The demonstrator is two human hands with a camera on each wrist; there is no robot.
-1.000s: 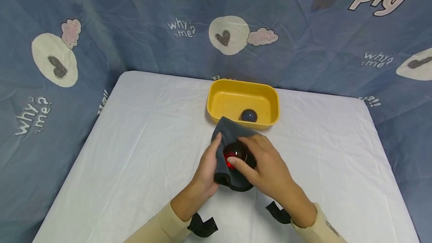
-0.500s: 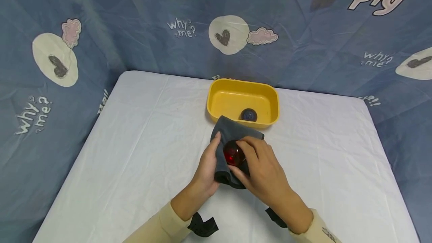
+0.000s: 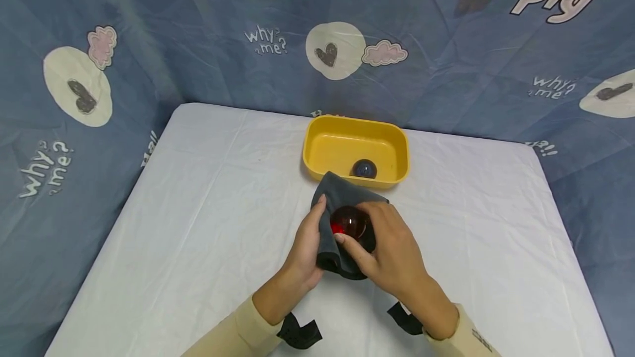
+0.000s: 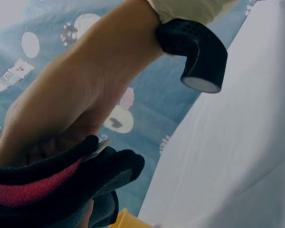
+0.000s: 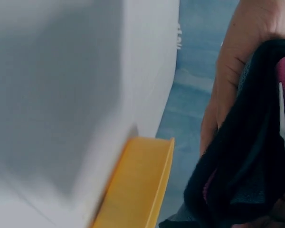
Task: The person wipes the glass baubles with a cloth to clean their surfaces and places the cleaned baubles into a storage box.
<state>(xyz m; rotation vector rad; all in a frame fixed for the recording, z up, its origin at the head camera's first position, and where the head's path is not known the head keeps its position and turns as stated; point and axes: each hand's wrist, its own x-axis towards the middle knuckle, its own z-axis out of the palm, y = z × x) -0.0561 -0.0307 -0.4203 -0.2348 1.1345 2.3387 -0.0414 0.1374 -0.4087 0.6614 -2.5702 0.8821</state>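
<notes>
Here, the biggest thing is the white table [image 3: 198, 225], with a blue printed cloth backdrop [image 3: 446, 59] hanging behind it and at its sides. At the far side of the table stands a yellow tub [image 3: 322, 150], and a dark blue ball [image 3: 364, 169] lies inside it, near its front wall. Just in front of the tub, a grey cloth [image 3: 337, 191] is held above the table near the middle; its far corner comes close to the tub's rim. The left hand [image 3: 305, 247] is curled under and around the left side of the cloth, with the thumb up on its edge, so it grips the cloth. The right hand [image 3: 392, 249] holds a red ball [image 3: 347, 221] against the cloth, with the fingers bent around it from the right. The ball is shiny and sits in the fold of the cloth between both hands.
</notes>
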